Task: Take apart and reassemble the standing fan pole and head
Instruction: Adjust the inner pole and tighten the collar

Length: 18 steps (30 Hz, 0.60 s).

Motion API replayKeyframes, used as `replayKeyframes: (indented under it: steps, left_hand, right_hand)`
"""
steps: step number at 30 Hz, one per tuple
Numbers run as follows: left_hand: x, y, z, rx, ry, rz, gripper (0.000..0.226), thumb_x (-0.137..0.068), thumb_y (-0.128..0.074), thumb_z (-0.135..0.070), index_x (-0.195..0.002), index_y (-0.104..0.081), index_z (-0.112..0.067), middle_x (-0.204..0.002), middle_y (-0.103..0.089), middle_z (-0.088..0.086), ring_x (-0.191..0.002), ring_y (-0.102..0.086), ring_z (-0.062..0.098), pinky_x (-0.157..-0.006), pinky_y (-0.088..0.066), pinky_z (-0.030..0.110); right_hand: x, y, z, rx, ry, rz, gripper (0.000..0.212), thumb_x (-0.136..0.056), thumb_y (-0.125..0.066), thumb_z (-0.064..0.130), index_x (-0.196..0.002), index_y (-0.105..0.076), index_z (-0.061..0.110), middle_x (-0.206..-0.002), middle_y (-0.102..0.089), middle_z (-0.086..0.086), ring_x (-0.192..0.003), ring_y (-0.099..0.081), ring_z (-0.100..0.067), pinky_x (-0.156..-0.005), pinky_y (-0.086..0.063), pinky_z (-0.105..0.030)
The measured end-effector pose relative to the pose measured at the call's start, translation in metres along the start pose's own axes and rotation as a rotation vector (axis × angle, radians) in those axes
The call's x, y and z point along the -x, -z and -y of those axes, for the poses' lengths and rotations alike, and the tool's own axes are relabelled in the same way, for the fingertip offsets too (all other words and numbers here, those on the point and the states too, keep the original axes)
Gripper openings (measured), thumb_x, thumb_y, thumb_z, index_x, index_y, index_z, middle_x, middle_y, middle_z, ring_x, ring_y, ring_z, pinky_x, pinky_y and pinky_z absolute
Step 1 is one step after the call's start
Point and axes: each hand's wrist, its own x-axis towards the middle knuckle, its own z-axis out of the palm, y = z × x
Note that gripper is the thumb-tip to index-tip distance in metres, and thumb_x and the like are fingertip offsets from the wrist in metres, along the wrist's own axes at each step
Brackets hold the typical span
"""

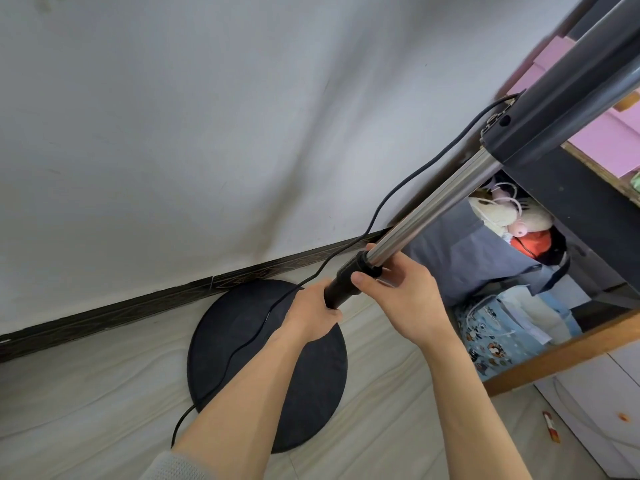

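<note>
A: The left hand (pixel 313 315) was wrapped tight around the black lower pole (pixel 337 292), and the right hand (pixel 403 294) pinched the black collar (pixel 363 266) where the chrome inner tube (pixel 436 206) slid in, thumb on top, fingers curled behind.

B: And the fan itself?

A: Its round black base (pixel 304 403) sat on the pale floor (pixel 86 393), close to a dark patterned skirting board (pixel 138 303) under a white wall (pixel 173 116). The pole leaned up to the right into the dark grey upper housing (pixel 554 109). A black cord (pixel 381 202) hung from there across the base to the floor.

B: The room?

A: To the right, a wooden-edged shelf unit (pixel 554 355) held grey fabric, soft toys (pixel 498 213) and a blue cartoon-print bag (pixel 491 341). A small red-and-white object (pixel 551 426) lay on the floor.

B: Any writing?

A: None I could read.
</note>
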Motion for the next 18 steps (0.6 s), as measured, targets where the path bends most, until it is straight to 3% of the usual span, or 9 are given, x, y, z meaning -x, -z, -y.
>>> replayKeyframes:
  steps: [2,4,6,9,10,12,15,18]
  left_hand:
    - [-0.0003,0.0004,-0.0002,-0.007,0.001,-0.004,0.035,-0.081,-0.064,-0.009,-0.106,-0.057,-0.032,-0.092,-0.067,0.001,-0.082,-0.063,0.02,-0.073,-0.052,0.034]
    - [-0.0003,0.0003,0.0004,-0.022,0.005,-0.004,0.032,-0.08,-0.064,-0.01,-0.104,-0.057,-0.03,-0.091,-0.068,0.002,-0.081,-0.064,0.021,-0.072,-0.054,0.035]
    - [-0.0006,-0.0002,0.0008,-0.027,0.005,-0.003,0.03,-0.081,-0.064,-0.01,-0.104,-0.058,-0.029,-0.091,-0.067,0.002,-0.079,-0.063,0.021,-0.068,-0.052,0.033]
    - [-0.0009,-0.0008,0.0015,-0.022,0.003,-0.004,0.032,-0.082,-0.063,-0.01,-0.108,-0.059,-0.028,-0.092,-0.067,0.002,-0.079,-0.063,0.019,-0.066,-0.047,0.029]
    - [-0.0013,-0.0011,0.0012,-0.02,0.003,-0.006,0.033,-0.082,-0.063,-0.01,-0.109,-0.059,-0.028,-0.091,-0.067,0.001,-0.079,-0.063,0.019,-0.067,-0.047,0.029]
    - [-0.0009,-0.0011,0.0006,-0.02,0.004,-0.01,0.032,-0.081,-0.063,-0.01,-0.107,-0.058,-0.028,-0.089,-0.066,0.0,-0.077,-0.061,0.018,-0.066,-0.047,0.029]
    - [-0.0013,-0.0009,0.0006,-0.023,0.0,-0.011,0.031,-0.082,-0.063,-0.009,-0.103,-0.056,-0.03,-0.085,-0.065,-0.001,-0.072,-0.058,0.016,-0.065,-0.046,0.029]
    - [-0.0008,0.0,0.0009,-0.026,-0.008,-0.01,0.032,-0.082,-0.062,-0.009,-0.109,-0.058,-0.027,-0.088,-0.066,0.001,-0.074,-0.06,0.017,-0.066,-0.049,0.029]
  right_hand:
    - [-0.0005,-0.0002,0.0025,0.058,0.009,-0.067,0.026,-0.079,-0.082,0.036,-0.101,-0.069,0.032,-0.095,-0.073,0.018,-0.093,-0.067,0.003,-0.078,-0.051,-0.008]
    - [0.0,-0.0015,0.0049,0.098,0.003,-0.118,0.029,-0.075,-0.083,0.045,-0.096,-0.068,0.033,-0.088,-0.072,0.021,-0.085,-0.066,0.007,-0.067,-0.047,-0.004]
    - [0.0005,-0.0014,0.0038,0.08,0.008,-0.088,0.027,-0.077,-0.082,0.042,-0.097,-0.065,0.038,-0.093,-0.07,0.022,-0.09,-0.065,0.007,-0.073,-0.047,-0.006]
    - [-0.0001,-0.0014,-0.0007,0.008,0.003,-0.005,0.031,-0.083,-0.079,0.03,-0.105,-0.061,0.042,-0.107,-0.071,0.019,-0.108,-0.064,-0.002,-0.095,-0.051,-0.023]
    - [-0.0005,-0.0015,-0.0013,0.016,0.005,-0.022,0.03,-0.082,-0.08,0.03,-0.107,-0.065,0.037,-0.106,-0.072,0.017,-0.106,-0.065,-0.003,-0.094,-0.052,-0.023]
    - [-0.0004,-0.0032,-0.0002,0.05,0.013,-0.096,0.029,-0.078,-0.082,0.038,-0.103,-0.069,0.031,-0.096,-0.073,0.017,-0.095,-0.066,0.001,-0.081,-0.05,-0.01]
    - [-0.0003,-0.0029,0.0027,0.07,-0.002,-0.132,0.03,-0.075,-0.083,0.045,-0.098,-0.068,0.033,-0.09,-0.072,0.02,-0.087,-0.066,0.006,-0.067,-0.045,-0.004]
    - [-0.0007,-0.0004,0.0017,0.003,0.009,-0.009,0.028,-0.082,-0.08,0.032,-0.099,-0.061,0.043,-0.104,-0.071,0.018,-0.103,-0.065,0.0,-0.085,-0.049,-0.011]
